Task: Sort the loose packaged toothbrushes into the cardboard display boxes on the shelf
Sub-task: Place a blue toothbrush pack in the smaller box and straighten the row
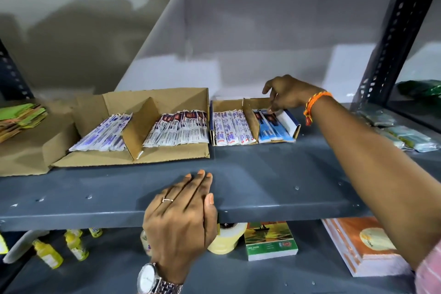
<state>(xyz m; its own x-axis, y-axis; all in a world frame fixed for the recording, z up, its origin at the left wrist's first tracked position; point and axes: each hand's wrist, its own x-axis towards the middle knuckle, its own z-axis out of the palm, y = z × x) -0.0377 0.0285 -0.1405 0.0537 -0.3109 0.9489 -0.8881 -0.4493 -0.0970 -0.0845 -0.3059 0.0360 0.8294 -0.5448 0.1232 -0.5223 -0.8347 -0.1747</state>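
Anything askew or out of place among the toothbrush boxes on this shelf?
Mostly tidy. The large box has a slanted divider and leaning packs; the small box has its right end flap folded open, beside the right hand.

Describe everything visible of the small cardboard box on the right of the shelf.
The small cardboard box sits flat on the grey shelf, just right of the large cardboard box. It is brown inside, blue and white outside, open on top. A cardboard divider splits it: white toothbrush packs fill the left compartment, blue packs the right. The right hand reaches over it, fingertips at the blue packs.
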